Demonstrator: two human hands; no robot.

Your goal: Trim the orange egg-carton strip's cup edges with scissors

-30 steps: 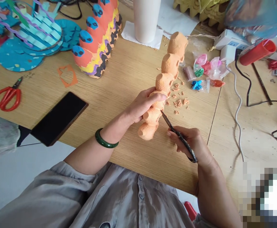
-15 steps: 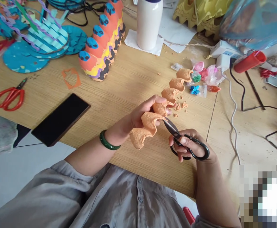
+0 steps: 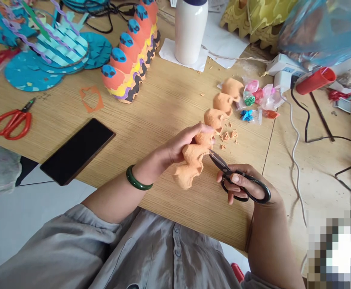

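Right hand [image 3: 245,173], fingers closed through black scissors' [image 3: 221,163] loops, sets apparently barely parted blades to an orange egg-carton strip [image 3: 189,177]. The left hand [image 3: 179,146] clasps it mid-length above the near table [image 3: 163,104]. The pulp looks light, stiff but crushable, best held by its cups.

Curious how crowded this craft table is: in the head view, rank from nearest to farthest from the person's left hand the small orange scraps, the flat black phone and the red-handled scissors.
From the left hand, holding the orange egg-carton strip:
1. Small orange scraps, just right.
2. Flat black phone, to the left.
3. Red-handled scissors, far left.
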